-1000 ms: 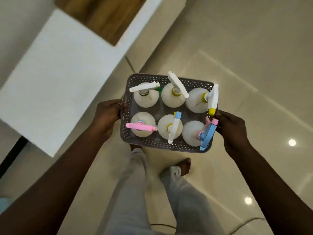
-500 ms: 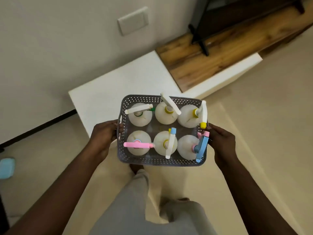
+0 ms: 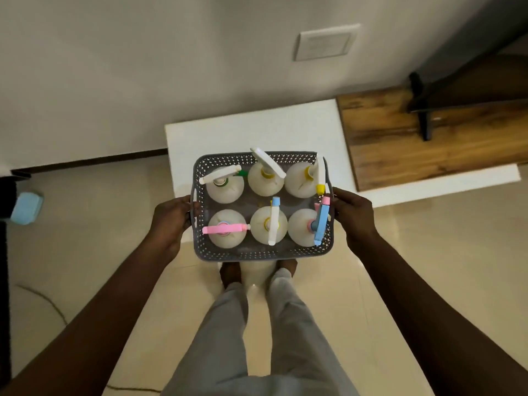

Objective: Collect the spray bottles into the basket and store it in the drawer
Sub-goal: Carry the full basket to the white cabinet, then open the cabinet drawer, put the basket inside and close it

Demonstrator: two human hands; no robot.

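I carry a grey perforated basket (image 3: pixel 245 254) in front of me, above my feet. Several white spray bottles stand upright inside it in two rows; one has a pink trigger (image 3: pixel 224 229), another a blue one (image 3: pixel 321 224), and a third a white trigger with a yellow collar (image 3: pixel 267 162). My left hand (image 3: pixel 171 221) grips the basket's left side handle. My right hand (image 3: pixel 353 214) grips the right side handle. The basket hangs over the front edge of a low white cabinet (image 3: pixel 257 132); no drawer is visible.
The low white cabinet stands against the wall, joined on the right to a wooden top (image 3: pixel 414 144) bearing a black stand (image 3: pixel 423 110). A wall socket plate (image 3: pixel 325 44), a light blue object (image 3: pixel 25 208) at the left, and a thin cable (image 3: pixel 43 300) on the tiled floor.
The view has swung round so the white cabinet now lies straight ahead and closer. The basket stays held in both hands, and my feet now stand side by side.
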